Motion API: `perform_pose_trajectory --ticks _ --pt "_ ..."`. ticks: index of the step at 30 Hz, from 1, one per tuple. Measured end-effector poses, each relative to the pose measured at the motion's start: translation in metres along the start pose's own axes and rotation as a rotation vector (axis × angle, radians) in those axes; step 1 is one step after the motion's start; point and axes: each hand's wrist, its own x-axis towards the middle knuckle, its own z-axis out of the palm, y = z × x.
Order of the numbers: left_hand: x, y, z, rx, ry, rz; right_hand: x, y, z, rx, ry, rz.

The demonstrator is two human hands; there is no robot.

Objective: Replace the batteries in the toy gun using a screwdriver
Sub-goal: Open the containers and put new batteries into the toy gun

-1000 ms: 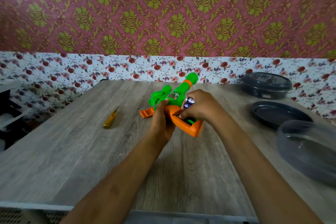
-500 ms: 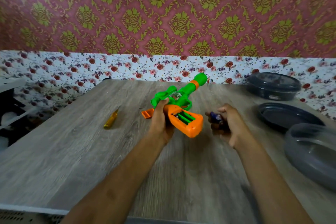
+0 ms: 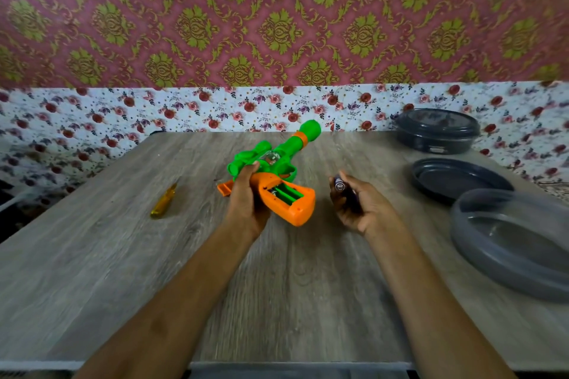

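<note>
My left hand (image 3: 246,200) grips the green and orange toy gun (image 3: 278,169) at its middle, with the barrel pointing away to the upper right. The orange handle faces up and its battery compartment (image 3: 284,194) is uncovered, green inside. My right hand (image 3: 358,206) is to the right of the gun, apart from it, its fingers curled round dark batteries (image 3: 341,191) with a silver end showing. An orange cover piece (image 3: 224,188) lies on the table behind my left hand. The yellow-handled screwdriver (image 3: 164,201) lies on the table to the left.
The work surface is a grey wood-grain table (image 3: 292,286). At the right stand a dark lidded container (image 3: 437,131), a dark shallow lid or dish (image 3: 455,178) and a translucent grey bowl (image 3: 517,243). A floral wall runs along the table's far edge.
My right hand has pulled away from the gun's handle to the right with the batteries in it. The compartment now shows bare. My left hand keeps its hold on the gun.
</note>
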Motion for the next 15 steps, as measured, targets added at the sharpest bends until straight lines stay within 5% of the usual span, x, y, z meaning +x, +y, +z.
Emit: perform_pose_trajectory --ticks 15 --pt "-0.001 0.002 0.002 -0.007 0.065 -0.06 -0.011 0.003 0.009 0.221 0.03 0.012"
